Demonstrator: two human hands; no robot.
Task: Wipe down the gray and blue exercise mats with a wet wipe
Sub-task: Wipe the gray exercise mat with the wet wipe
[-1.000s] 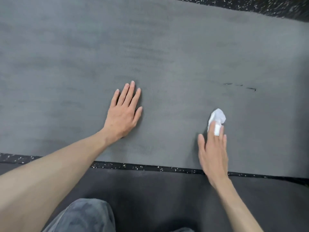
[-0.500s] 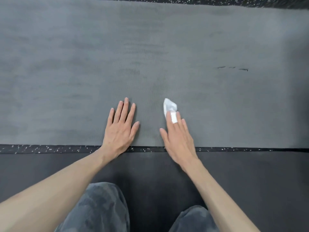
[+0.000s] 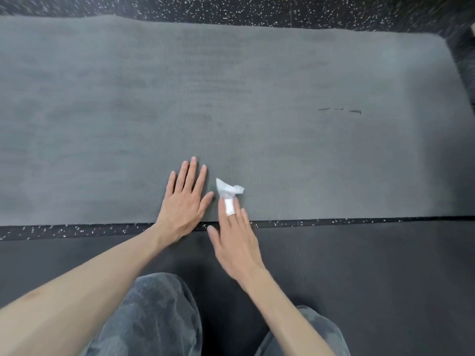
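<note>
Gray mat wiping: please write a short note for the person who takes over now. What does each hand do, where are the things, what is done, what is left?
Left hand: flat, fingers straight, pressing on the gray mat near its near edge.
Right hand: straight fingers press the crumpled wet wipe on the mat, just right of the left hand; one finger is bandaged.
Done: darker streaks across the mat suggest wiped areas; how much, I cannot tell.
Left: short dark marks at far right remain. No blue mat is in view.
</note>
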